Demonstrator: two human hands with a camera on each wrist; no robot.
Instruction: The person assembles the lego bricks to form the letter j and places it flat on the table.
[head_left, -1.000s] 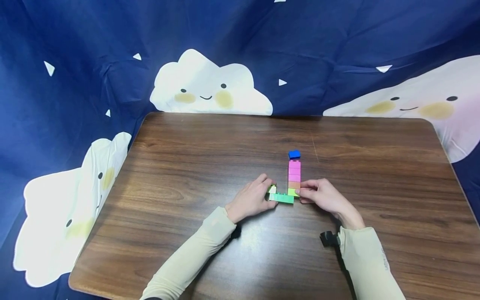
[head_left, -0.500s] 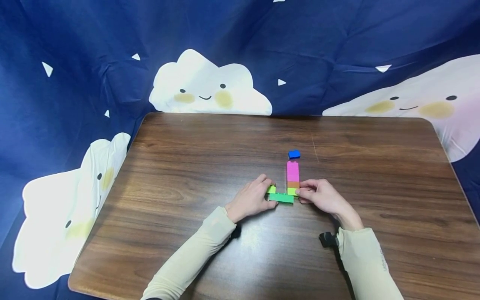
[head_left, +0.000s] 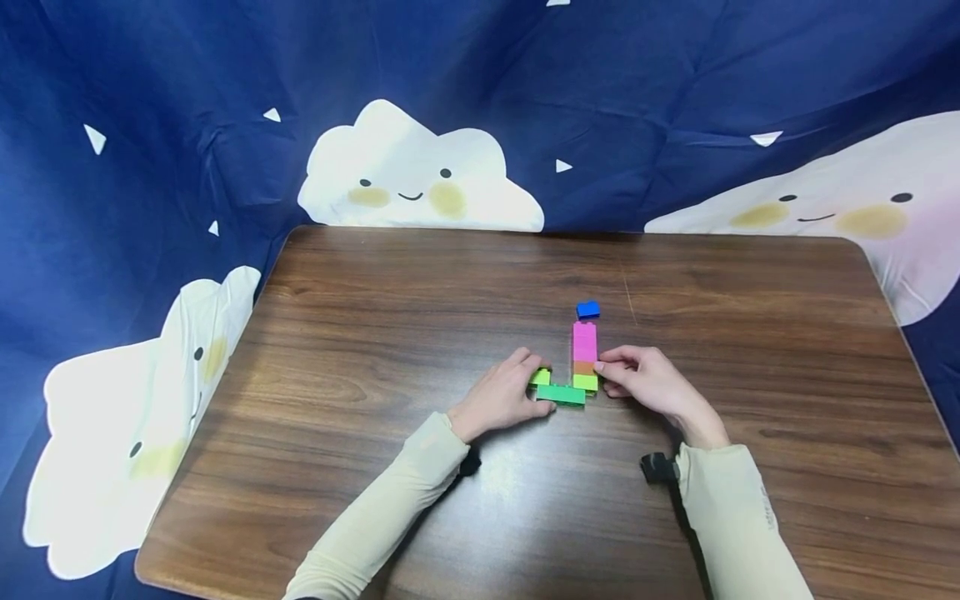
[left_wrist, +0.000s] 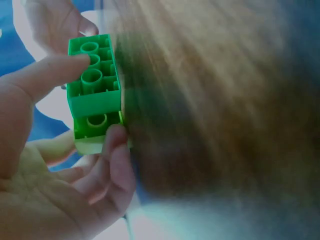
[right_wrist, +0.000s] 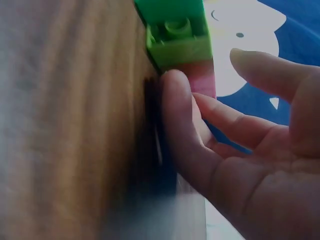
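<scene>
My left hand (head_left: pixel 504 396) grips the left end of a toy-brick build. Its thumb presses the hollow underside of the long green brick (left_wrist: pixel 95 106), while its fingers curl around a lime brick (left_wrist: pixel 91 146) joined there. At the green brick's right end stands a column: a lime brick (head_left: pixel 586 382), an orange brick (head_left: pixel 582 367), then pink bricks (head_left: pixel 585 343). A blue brick (head_left: pixel 588 310) sits at the column's far end. Beside the orange brick is my right hand (head_left: pixel 652 385), its thumb held apart from the bricks in the right wrist view and its fingers loosely bent alongside.
The brown wood-grain table (head_left: pixel 390 308) lies under the hands and bricks. Behind it hangs a dark blue cloth (head_left: pixel 600 75) with white smiling clouds (head_left: pixel 420 179). A black wrist camera (head_left: pixel 658 468) hangs below the right sleeve.
My right hand has moved slightly away from me, its thumb going from the lime brick to beside the orange one. The left hand keeps its grip, and the build has shifted slightly left.
</scene>
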